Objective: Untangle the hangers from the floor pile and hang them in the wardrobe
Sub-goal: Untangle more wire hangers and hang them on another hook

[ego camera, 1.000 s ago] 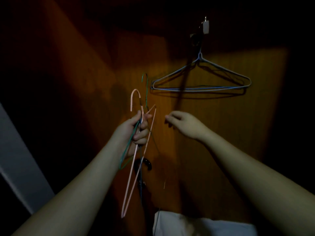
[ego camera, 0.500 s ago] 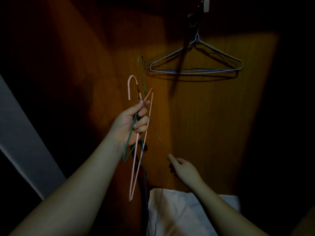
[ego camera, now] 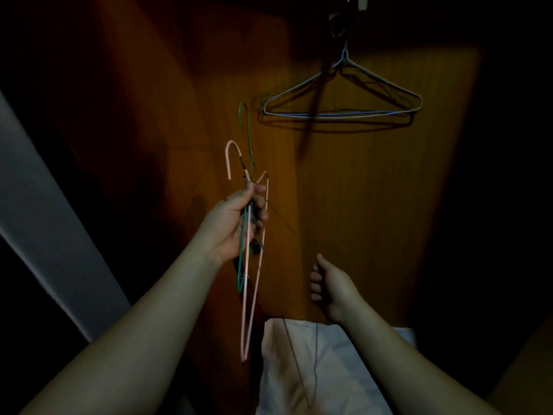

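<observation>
My left hand [ego camera: 236, 223] grips a bundle of wire hangers by their necks, held up in front of the wooden wardrobe back [ego camera: 374, 190]. A pink hanger [ego camera: 250, 295] hangs down from it, and a green hanger [ego camera: 247, 121] has its hook sticking up highest. A thin dark wire runs from the bundle down toward my right hand [ego camera: 329, 286]. That hand is lower right with curled fingers, and thin dark hanger wires [ego camera: 315, 354] trail below it. A grey-blue hanger [ego camera: 341, 115] hangs in the wardrobe at the upper right.
A white cloth [ego camera: 344, 369] lies at the bottom of the wardrobe, below my right hand. A grey panel [ego camera: 45, 235] slants along the left side. The surroundings are very dark, and only the wardrobe's middle is lit.
My right hand dropped from beside the bundle to lower right, drawing a thin dark wire down with it. My left hand kept holding the bundle up.
</observation>
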A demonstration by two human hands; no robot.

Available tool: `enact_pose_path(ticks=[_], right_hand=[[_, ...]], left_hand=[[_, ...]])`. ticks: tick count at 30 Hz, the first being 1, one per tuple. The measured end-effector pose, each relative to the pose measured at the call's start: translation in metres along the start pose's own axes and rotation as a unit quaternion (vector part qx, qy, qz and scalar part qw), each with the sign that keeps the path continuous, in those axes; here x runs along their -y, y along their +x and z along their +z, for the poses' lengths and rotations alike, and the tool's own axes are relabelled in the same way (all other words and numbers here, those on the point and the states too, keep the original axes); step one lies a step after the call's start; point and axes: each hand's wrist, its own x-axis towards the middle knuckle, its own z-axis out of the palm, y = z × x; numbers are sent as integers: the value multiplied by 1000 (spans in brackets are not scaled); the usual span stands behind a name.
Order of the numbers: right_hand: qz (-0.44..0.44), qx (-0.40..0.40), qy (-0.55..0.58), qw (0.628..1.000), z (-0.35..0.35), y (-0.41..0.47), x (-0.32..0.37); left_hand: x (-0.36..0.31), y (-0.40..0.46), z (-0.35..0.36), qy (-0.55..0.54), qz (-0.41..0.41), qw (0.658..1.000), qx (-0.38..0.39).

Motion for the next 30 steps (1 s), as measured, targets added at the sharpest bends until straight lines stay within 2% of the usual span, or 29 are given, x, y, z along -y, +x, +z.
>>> enact_pose_path(ticks=[8,16,20,24,30], right_hand=[[-92,-58,-4,994,1,-15,32],[-177,-118,-111,971,-2,-11,67],[-234,-123,-220,939,0,-16,83],[-243,-125,-202,940,3,-21,99],[-325,-124,-291,891,7,-24,121]], left_hand=[[-6,-5,-10,22,-38,999,-5],[-10,-5,-21,65,-98,992,-36],[-6,-7,-25,108,-110,986,-64],[-4,-7,-29,183,-112,973,-83],[2,2,-32,221,-135,961,-99]])
